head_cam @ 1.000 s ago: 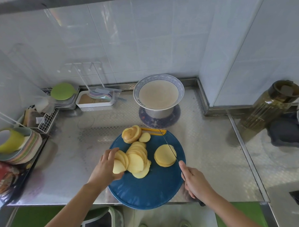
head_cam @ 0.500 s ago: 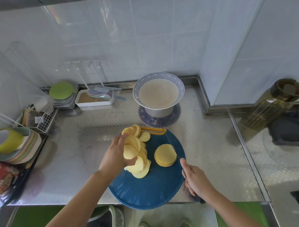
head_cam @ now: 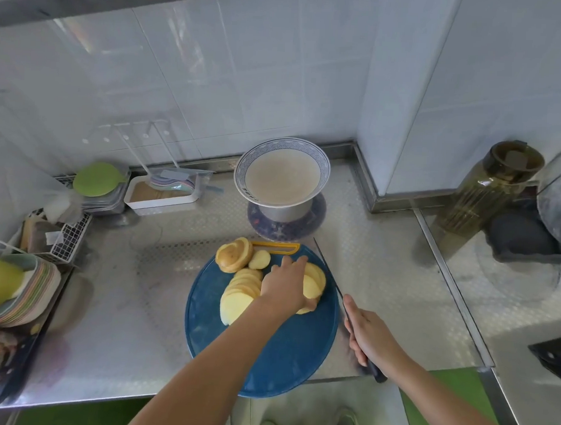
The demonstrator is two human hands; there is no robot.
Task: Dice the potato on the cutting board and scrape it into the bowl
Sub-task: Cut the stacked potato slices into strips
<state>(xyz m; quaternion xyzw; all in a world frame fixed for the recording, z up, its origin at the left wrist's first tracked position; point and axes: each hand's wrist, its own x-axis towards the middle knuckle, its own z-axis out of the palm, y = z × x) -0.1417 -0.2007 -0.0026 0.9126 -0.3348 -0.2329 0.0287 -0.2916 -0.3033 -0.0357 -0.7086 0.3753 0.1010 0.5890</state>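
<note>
A round blue cutting board lies on the steel counter. On it are a row of fanned potato slices, a potato end piece at the far edge, and a stack of slices to the right. My left hand grips slices on top of that right stack, partly hiding it. My right hand holds a knife by its dark handle just right of the board, the blade pointing away over the board's edge. A blue-rimmed bowl stands beyond the board.
A white tray, a green lid and a wire basket line the back left. Stacked plates sit at the left edge. A dark bottle stands at the right. The counter's front edge runs under the board.
My left hand lifted slices off the left pile and carried them rightwards onto the round stack. The right hand and the knife shifted slightly to the right.
</note>
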